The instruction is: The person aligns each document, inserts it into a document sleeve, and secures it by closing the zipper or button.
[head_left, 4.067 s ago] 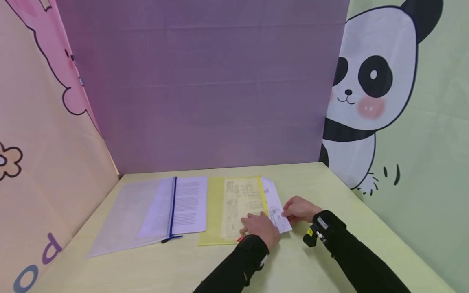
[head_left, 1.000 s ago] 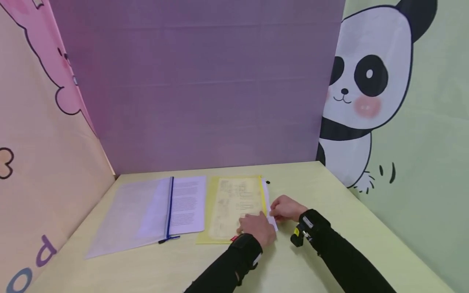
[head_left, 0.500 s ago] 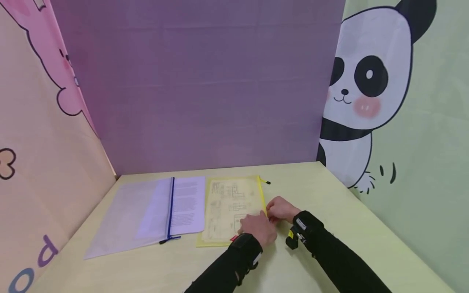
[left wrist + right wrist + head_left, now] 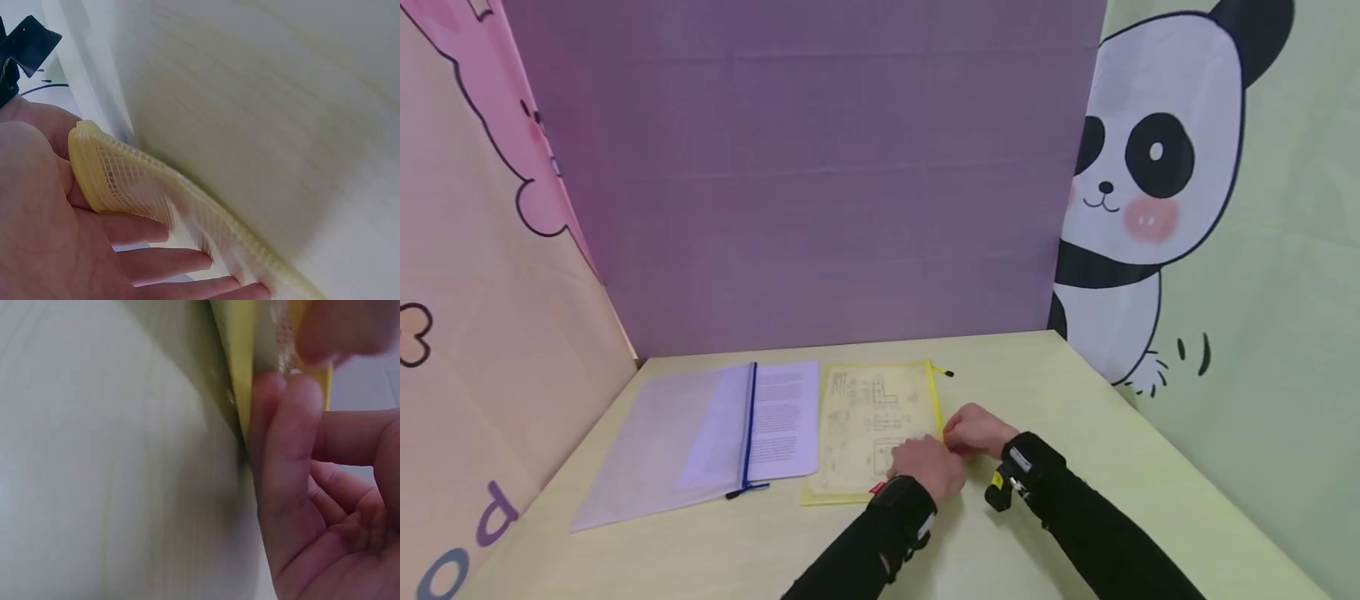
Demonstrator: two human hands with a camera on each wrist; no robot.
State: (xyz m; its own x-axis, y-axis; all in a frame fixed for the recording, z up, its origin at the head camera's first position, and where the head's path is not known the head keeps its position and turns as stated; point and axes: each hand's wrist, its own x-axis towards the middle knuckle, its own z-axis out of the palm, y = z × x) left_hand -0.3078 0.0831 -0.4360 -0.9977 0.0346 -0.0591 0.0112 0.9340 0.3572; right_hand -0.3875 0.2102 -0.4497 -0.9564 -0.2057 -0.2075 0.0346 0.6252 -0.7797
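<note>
A yellow mesh zip pouch (image 4: 831,487) lies on the table, with a sheet of printed drawings (image 4: 887,408) showing through it. My left hand (image 4: 928,467) holds the pouch's near right corner; in the left wrist view the mesh (image 4: 134,181) curves across its fingers. At the right edge, close beside it, my right hand (image 4: 977,429) pinches the pouch; the right wrist view has the yellow edge (image 4: 240,356) running to its fingertips. The zipper pull (image 4: 946,372) sticks out at the far right corner. Whether the right fingers also hold paper is hidden.
Left of the yellow pouch lies a translucent pouch (image 4: 655,442) with a blue zipper (image 4: 750,425). A sheet of text (image 4: 786,417) juts from its right side. Behind the wooden table (image 4: 700,550) stands a purple backdrop (image 4: 835,200); a panda-printed wall rises at right.
The drawing sheet, which stuck out past the pouch's right edge, has slid left inside it. My right hand moved left with it and now meets the left hand. The zipper pull has come into view.
</note>
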